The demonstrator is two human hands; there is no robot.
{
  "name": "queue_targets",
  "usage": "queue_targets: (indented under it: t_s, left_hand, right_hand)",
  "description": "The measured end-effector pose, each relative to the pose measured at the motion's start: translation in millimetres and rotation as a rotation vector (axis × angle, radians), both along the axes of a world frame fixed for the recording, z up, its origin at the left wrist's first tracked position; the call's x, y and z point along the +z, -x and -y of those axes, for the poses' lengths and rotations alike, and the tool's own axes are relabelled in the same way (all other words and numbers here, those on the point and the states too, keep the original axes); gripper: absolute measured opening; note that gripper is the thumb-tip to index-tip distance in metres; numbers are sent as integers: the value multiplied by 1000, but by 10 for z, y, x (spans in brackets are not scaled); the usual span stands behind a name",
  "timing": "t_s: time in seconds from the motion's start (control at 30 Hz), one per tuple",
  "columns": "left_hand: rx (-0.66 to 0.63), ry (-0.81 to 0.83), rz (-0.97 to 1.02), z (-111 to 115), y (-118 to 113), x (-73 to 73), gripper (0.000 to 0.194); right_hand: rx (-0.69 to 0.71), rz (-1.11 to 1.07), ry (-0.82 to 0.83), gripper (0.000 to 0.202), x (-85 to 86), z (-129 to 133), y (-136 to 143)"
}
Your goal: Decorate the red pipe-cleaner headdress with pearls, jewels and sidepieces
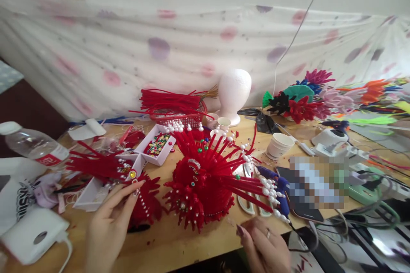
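A red fringed headpiece (205, 183) with upright red stems, white pearl tips and green beads sits at the table's middle. To its left, my left hand (112, 213) pinches with thumb and index finger beside a yellow gem (132, 174). A row of pearls (144, 210) runs below those fingertips, over a smaller red fringed piece (153, 192); whether the fingers grip it is unclear. My right hand (265, 241), wearing a ring, is curled closed at the table's front edge, right of the headpiece. Anything inside its fingers is hidden.
Behind are a bead box (160, 158), a red basket (179, 117) of red stems and a white foam head (235, 94). Scissors (246, 204), a blue glue gun (282, 196), a phone (297, 209) and paper cups (279, 147) lie right. A bottle (35, 145) stands left.
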State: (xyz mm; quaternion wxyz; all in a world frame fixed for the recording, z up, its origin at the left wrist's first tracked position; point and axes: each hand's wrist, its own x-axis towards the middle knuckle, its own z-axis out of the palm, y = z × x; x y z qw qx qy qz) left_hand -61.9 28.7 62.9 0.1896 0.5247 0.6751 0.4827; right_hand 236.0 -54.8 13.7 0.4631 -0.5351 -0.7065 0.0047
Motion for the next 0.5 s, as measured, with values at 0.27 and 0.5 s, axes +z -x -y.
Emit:
queue_targets:
  t_s: [0.27,0.5]
  left_hand:
    - [-265,178,-263,-23,17,-153,38]
    - [-422,346,-110,-166,-330,-485,34]
  right_hand:
    - [-158,-167,386,67,-195,-416,190]
    - [-253,-203,371,71,-214,-529,304]
